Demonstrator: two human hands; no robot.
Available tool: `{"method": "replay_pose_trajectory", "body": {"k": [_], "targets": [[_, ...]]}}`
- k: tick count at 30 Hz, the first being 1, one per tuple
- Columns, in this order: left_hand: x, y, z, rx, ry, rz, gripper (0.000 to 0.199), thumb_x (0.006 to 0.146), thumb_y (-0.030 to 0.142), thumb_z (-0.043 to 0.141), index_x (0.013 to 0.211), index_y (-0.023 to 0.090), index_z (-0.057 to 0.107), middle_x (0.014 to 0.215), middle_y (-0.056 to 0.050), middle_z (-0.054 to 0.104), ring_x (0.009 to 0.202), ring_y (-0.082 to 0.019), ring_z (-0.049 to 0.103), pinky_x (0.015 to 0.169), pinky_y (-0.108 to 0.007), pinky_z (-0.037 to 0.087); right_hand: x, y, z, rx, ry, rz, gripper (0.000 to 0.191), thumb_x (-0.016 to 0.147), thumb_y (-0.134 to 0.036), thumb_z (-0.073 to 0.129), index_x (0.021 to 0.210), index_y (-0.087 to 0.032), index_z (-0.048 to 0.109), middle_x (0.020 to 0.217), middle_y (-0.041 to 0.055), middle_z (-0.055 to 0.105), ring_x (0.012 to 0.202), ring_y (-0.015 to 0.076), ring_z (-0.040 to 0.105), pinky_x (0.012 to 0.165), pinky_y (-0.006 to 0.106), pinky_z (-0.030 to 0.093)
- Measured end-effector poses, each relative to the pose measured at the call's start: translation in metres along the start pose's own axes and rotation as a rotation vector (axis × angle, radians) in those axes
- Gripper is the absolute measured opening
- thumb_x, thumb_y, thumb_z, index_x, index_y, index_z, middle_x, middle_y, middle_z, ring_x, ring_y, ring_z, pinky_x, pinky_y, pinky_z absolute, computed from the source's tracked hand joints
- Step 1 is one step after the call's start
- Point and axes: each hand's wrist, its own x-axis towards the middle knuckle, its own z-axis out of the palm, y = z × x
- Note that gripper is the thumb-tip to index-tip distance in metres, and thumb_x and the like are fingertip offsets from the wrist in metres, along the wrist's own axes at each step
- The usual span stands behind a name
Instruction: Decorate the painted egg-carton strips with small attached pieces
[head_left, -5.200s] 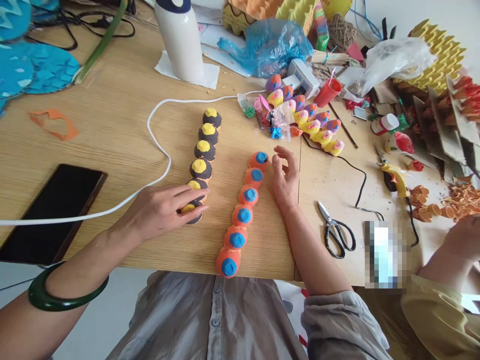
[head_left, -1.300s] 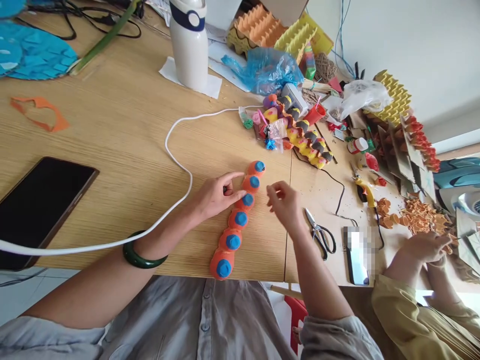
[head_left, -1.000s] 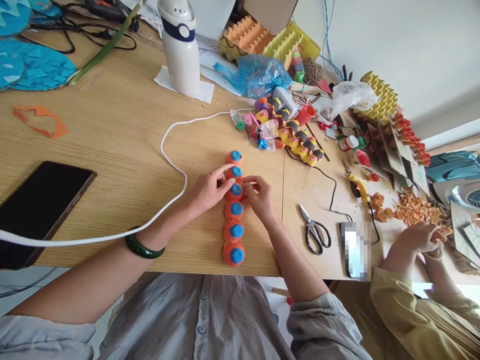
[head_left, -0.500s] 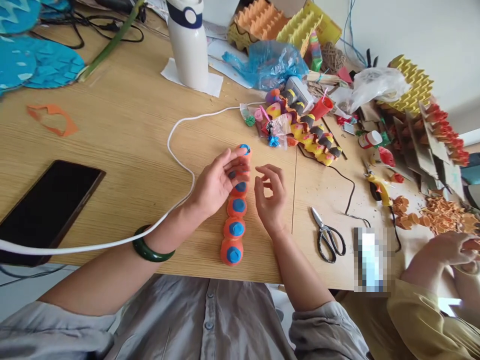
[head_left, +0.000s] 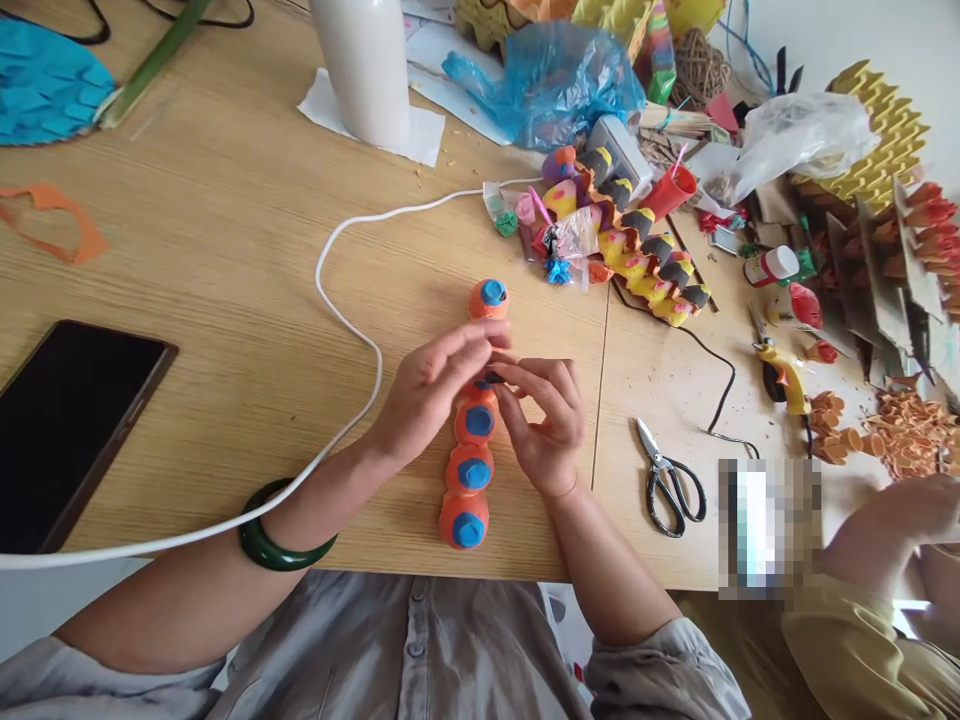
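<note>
A strip of orange-painted egg-carton cups (head_left: pixel 451 497), each topped with a blue disc, lies lengthwise on the wooden table in front of me. Above its upper half is my left hand (head_left: pixel 431 390), fingers stretched out and slightly blurred, hiding some of the cups. My right hand (head_left: pixel 546 420) is at the strip's right side, thumb and index finger closed on a small dark piece (head_left: pixel 493 377). That piece is close to my left fingertips; whether they touch it I cannot tell. A white cable (head_left: pixel 352 425) passes over my left forearm, which wears a dark green bangle (head_left: pixel 259 548).
Black-handled scissors (head_left: pixel 670 490) lie to the right, a phone (head_left: pixel 75 420) to the left. A white bottle (head_left: pixel 364 80) stands at the back. Painted egg-carton pieces (head_left: pixel 637 250), a blue plastic bag (head_left: pixel 555 85) and yellow pliers (head_left: pixel 780 375) crowd the right. Another person's arm (head_left: pixel 874 530) is at far right.
My right thumb and index finger now pinch a small dark piece over the strip. My left hand has shifted slightly down, uncovering the top cup. The view has moved a little closer.
</note>
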Motion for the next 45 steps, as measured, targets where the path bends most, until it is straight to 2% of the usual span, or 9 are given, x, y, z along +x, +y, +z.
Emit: {"method": "replay_pose_trajectory", "body": {"k": [3,7,10,15,23,26,34,40,45], "targets": [[-0.002,0.000,0.000,0.181,0.013,0.009,0.041,0.087,0.055,0.077,0.100,0.016,0.076,0.079,-0.002,0.072,0.068,-0.015,0.067,0.062,-0.024,0.055,-0.003,0.005,-0.002,0.151,0.094,-0.008,0.020,0.101,-0.029,0.063,0.113,-0.035,0.078,0.095,0.0059,0.071,0.081,0.0237,0.066,0.074,0.047,0.062],[-0.001,0.001,-0.001,0.165,-0.066,-0.063,0.034,0.090,0.049,0.074,0.086,0.015,0.073,0.061,0.003,0.059,0.048,-0.009,0.052,0.046,-0.021,0.043,-0.001,0.010,-0.002,0.247,0.096,-0.053,0.022,0.102,-0.025,0.062,0.118,-0.033,0.075,0.098,0.0049,0.071,0.084,0.0204,0.068,0.071,0.040,0.061],[0.000,0.000,-0.002,0.178,-0.039,-0.055,0.033,0.093,0.044,0.069,0.076,0.016,0.069,0.060,0.003,0.057,0.046,-0.007,0.047,0.044,-0.020,0.038,0.002,0.011,-0.001,0.276,0.095,-0.094,0.028,0.100,-0.022,0.065,0.126,-0.031,0.071,0.102,0.0047,0.072,0.086,0.0183,0.070,0.070,0.036,0.061],[-0.002,0.001,-0.002,0.257,-0.052,-0.010,0.035,0.095,0.039,0.066,0.067,0.018,0.063,0.057,0.004,0.054,0.049,-0.007,0.046,0.046,-0.019,0.037,0.003,0.011,-0.001,0.310,0.136,-0.181,0.019,0.095,-0.013,0.072,0.110,-0.025,0.072,0.097,0.0035,0.071,0.083,0.0150,0.068,0.062,0.028,0.057],[-0.003,0.000,0.000,0.206,-0.085,0.015,0.025,0.094,0.038,0.070,0.082,0.017,0.070,0.060,0.005,0.054,0.051,-0.007,0.047,0.048,-0.019,0.039,0.002,0.012,-0.002,0.260,0.172,-0.185,0.014,0.096,-0.014,0.071,0.105,-0.025,0.072,0.092,0.0021,0.071,0.077,0.0148,0.066,0.066,0.032,0.058],[-0.002,0.000,0.000,0.232,-0.059,0.010,0.028,0.095,0.040,0.069,0.079,0.017,0.069,0.060,0.004,0.055,0.050,-0.007,0.046,0.046,-0.019,0.037,0.002,0.012,-0.001,0.282,0.140,-0.145,0.020,0.096,-0.018,0.072,0.114,-0.025,0.071,0.100,0.0040,0.072,0.081,0.0153,0.068,0.064,0.031,0.058],[-0.003,0.002,0.000,0.231,-0.065,0.016,0.033,0.095,0.041,0.067,0.073,0.017,0.065,0.061,0.004,0.055,0.052,-0.007,0.047,0.049,-0.019,0.039,0.004,0.013,-0.001,0.182,0.185,-0.262,0.012,0.097,-0.013,0.070,0.102,-0.024,0.071,0.090,0.0023,0.072,0.075,0.0159,0.066,0.066,0.034,0.058],[-0.003,0.001,0.000,0.221,-0.040,-0.001,0.033,0.095,0.041,0.068,0.073,0.017,0.067,0.060,0.003,0.056,0.051,-0.007,0.048,0.046,-0.020,0.036,0.005,0.013,-0.002,0.203,0.162,-0.222,0.023,0.096,-0.015,0.072,0.116,-0.024,0.070,0.097,0.0042,0.074,0.077,0.0156,0.067,0.063,0.032,0.058],[-0.003,0.002,0.001,0.254,-0.027,0.000,0.033,0.096,0.034,0.065,0.067,0.018,0.062,0.057,0.004,0.055,0.050,-0.007,0.046,0.047,-0.020,0.036,0.006,0.012,-0.003,0.171,0.163,-0.288,0.020,0.095,-0.010,0.071,0.110,-0.024,0.070,0.095,0.0033,0.074,0.073,0.0146,0.065,0.065,0.033,0.058]]}}
